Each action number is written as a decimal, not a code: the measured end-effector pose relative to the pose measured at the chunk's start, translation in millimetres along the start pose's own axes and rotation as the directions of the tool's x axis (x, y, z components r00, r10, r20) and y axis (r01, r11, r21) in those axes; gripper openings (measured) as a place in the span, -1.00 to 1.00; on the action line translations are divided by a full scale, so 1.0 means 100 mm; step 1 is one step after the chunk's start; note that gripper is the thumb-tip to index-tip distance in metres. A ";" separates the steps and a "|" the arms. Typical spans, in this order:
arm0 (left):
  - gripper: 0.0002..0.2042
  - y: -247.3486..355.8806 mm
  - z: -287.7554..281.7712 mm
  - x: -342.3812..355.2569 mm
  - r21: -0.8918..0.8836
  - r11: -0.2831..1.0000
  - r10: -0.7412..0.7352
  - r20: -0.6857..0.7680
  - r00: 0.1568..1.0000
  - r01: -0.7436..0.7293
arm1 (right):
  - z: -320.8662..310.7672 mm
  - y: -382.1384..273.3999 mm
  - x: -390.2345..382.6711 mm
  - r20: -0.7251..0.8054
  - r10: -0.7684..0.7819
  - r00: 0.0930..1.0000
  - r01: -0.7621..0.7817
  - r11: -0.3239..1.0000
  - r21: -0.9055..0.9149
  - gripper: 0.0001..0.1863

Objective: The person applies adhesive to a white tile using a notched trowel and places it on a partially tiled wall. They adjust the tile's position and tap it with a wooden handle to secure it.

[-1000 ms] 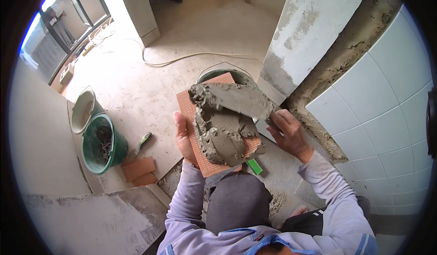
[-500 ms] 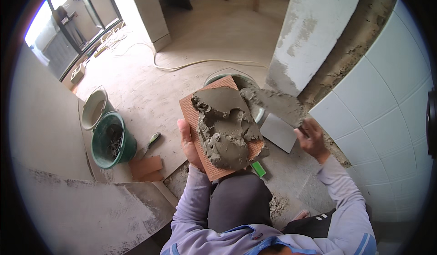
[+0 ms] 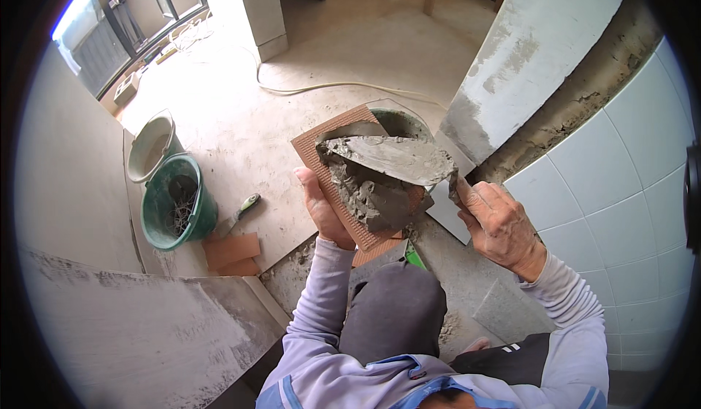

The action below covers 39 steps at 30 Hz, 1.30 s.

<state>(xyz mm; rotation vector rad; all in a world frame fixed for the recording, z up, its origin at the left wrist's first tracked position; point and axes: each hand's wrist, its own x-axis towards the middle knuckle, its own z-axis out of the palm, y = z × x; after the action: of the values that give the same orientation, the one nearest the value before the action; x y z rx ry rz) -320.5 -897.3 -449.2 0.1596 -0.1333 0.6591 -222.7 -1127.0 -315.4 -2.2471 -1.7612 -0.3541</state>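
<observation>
My left hand (image 3: 325, 208) grips the edge of a textured terracotta tile (image 3: 310, 150), held up above my knee and heaped with wet grey mortar (image 3: 372, 201). My right hand (image 3: 500, 226) is closed on a trowel whose mortar-smeared blade (image 3: 391, 157) lies across the top of the heap. Directly behind the tile is a bucket (image 3: 401, 121), partly hidden. A light sheet or tile (image 3: 449, 215) lies on the floor under my right hand, and a small green object (image 3: 415, 256) lies below the held tile.
At the left stand a green bucket (image 3: 168, 219) and a pale bucket (image 3: 146, 146), near a green-handled tool (image 3: 248, 206) and loose terracotta pieces (image 3: 230, 248). A white tiled wall (image 3: 613, 219) curves along the right. A cable (image 3: 307, 89) crosses the floor beyond the buckets.
The trowel swung out to the right of the tile half a second ago and is now back over the mortar. The tile in my left hand sits a little higher in view.
</observation>
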 end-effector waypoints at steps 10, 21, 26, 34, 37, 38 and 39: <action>-0.27 0.10 -0.07 -0.06 -0.010 0.998 -0.064 0.003 0.998 0.064 | -0.53 0.00 0.00 0.081 0.100 0.992 -0.111 0.984 0.140 -0.33; -0.32 0.13 -0.11 -0.09 -0.069 0.993 -0.099 0.003 0.995 0.099 | -0.41 0.28 -0.12 0.154 0.094 0.984 -0.100 0.994 0.033 -0.37; -0.34 0.12 -0.21 -0.01 0.032 0.998 -0.047 -0.095 0.994 0.051 | -0.16 0.46 -0.48 0.100 0.103 0.990 -0.122 0.970 0.211 -0.38; -0.36 0.22 -0.27 0.00 0.031 0.999 -0.010 -0.071 0.997 0.012 | 0.60 0.88 -0.91 -0.064 0.117 0.991 -0.097 0.961 0.258 -0.54; -0.36 0.36 -0.24 0.05 0.068 0.998 0.026 -0.171 0.985 -0.014 | 0.36 1.04 -0.93 -0.102 0.145 0.984 -0.126 0.976 0.176 -0.59; -0.36 0.40 -0.22 0.06 0.049 0.999 0.003 -0.067 0.998 0.001 | 0.27 1.08 -0.92 -0.156 0.125 0.980 -0.107 0.987 0.116 -0.61; -0.36 0.44 -0.20 0.07 0.024 1.000 -0.019 -0.043 0.999 0.020 | 0.22 1.09 -0.88 -0.123 0.144 0.982 -0.132 0.986 0.100 -0.60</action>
<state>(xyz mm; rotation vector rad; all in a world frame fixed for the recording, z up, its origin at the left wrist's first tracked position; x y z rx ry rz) -340.4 -855.1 -462.7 0.1704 -0.0824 0.6449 -137.0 -1223.7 -372.6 -2.2130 -1.5167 -0.3734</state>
